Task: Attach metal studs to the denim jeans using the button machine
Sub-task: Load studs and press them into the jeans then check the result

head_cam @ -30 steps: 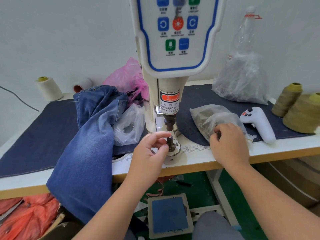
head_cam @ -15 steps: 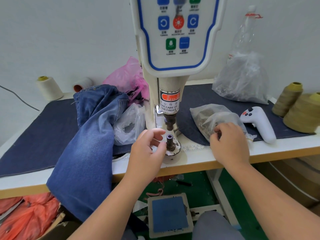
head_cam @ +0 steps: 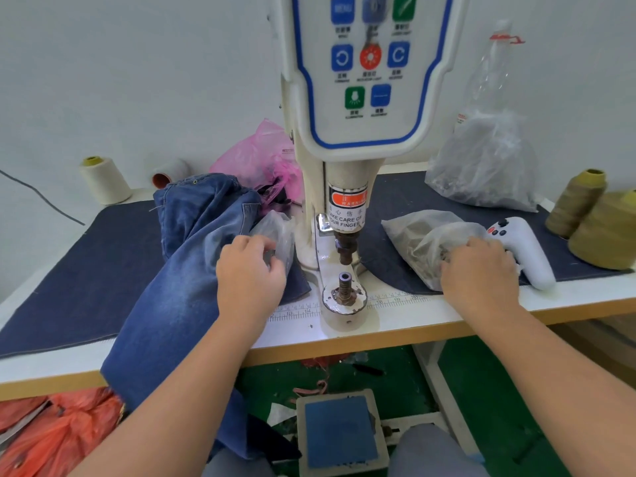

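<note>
Foot pedal [head_cam: 340,432] below, untouched. On the worktop [head_cam: 395,325] our left hand [head_cam: 249,273] reaches into a small clear bag [head_cam: 275,232], fingers curled; grip hidden, cannot tell. Right hand [head_cam: 480,270] digs in the stud bag [head_cam: 423,242], fingers curled into it. Jeans [head_cam: 165,287] drape the front edge, left of the button machine [head_cam: 347,187]. Lower post [head_cam: 345,287] sits bare. Best we seat both parts squarely, fingers clear, before pedalling.

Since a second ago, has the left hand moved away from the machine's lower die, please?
Yes. The left hand has gone leftward from the lower die to the clear bag beside the jeans.
</note>
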### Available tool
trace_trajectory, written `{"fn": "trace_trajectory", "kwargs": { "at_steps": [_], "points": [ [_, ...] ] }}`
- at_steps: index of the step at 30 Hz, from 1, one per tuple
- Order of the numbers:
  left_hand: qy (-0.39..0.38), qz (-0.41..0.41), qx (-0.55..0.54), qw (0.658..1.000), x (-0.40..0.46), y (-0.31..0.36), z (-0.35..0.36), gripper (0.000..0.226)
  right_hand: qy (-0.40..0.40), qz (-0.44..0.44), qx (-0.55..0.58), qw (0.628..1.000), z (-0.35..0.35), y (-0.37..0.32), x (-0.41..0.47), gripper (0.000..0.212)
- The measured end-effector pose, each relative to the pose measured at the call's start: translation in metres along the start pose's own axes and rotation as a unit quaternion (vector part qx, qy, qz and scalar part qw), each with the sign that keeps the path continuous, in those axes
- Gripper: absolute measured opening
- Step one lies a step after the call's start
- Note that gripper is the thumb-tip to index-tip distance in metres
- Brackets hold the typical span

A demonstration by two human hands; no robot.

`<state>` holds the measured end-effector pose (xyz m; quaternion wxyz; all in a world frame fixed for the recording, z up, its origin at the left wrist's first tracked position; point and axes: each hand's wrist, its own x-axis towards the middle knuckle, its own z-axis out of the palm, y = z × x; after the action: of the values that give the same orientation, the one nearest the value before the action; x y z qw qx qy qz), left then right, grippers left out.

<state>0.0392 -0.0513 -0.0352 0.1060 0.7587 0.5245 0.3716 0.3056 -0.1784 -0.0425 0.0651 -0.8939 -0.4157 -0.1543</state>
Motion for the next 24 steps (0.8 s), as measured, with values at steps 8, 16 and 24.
{"fn": "trace_trajectory", "kwargs": {
  "at_steps": [8,16,24],
  "points": [
    [-0.065,0.018,0.024,0.997,-0.006,-0.006,0.016,0.027,-0.033,-0.056,0.056,0.996,-0.005,0.002,0.005,0.027],
    [-0.094,0.071,-0.039,0.992,-0.006,-0.009,0.014,0.032,-0.154,-0.023,0.133,0.979,-0.014,-0.003,0.012,0.025],
    [-0.101,0.058,-0.040,0.992,-0.006,-0.010,0.015,0.025,-0.141,-0.015,0.097,0.985,-0.010,-0.008,0.009,0.019]
  ]
}}
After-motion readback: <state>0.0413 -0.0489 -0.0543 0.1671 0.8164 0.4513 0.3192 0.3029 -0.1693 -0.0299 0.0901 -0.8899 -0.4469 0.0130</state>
